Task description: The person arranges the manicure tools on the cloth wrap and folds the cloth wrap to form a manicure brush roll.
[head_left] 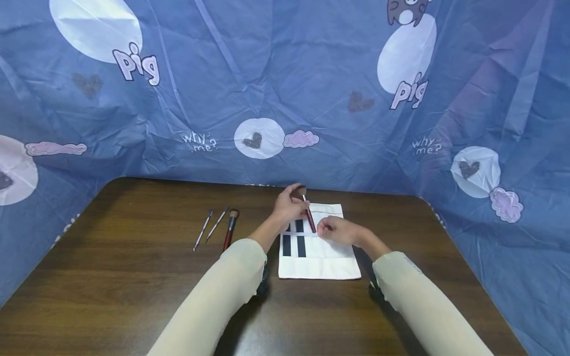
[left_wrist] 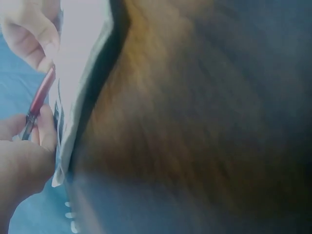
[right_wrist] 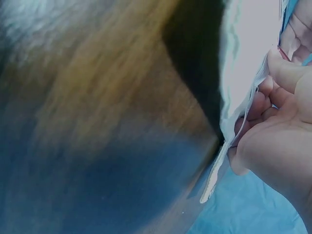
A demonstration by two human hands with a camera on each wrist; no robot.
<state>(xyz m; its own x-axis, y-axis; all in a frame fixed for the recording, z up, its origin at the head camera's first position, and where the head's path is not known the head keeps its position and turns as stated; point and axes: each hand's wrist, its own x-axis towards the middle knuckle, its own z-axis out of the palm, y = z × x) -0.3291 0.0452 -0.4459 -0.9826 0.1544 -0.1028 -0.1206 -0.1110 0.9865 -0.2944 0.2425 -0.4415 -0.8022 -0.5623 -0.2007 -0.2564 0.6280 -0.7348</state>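
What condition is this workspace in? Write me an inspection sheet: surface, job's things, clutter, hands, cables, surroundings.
Surface: brown wood-grain table, rounded far corners.
Job's things: white cloth holder with dark stripes, on the table; red-handled brush held over it; second brush and two slim tools to its left.
Clutter: nothing else seen.
Left hand: holds the red-handled brush, bristles pointing away from the person.
Right hand: curled at the holder near the handle's end, seemingly pinching its fabric.
Cables: nothing seen.
Surroundings: printed blue cloth hangs behind the table.
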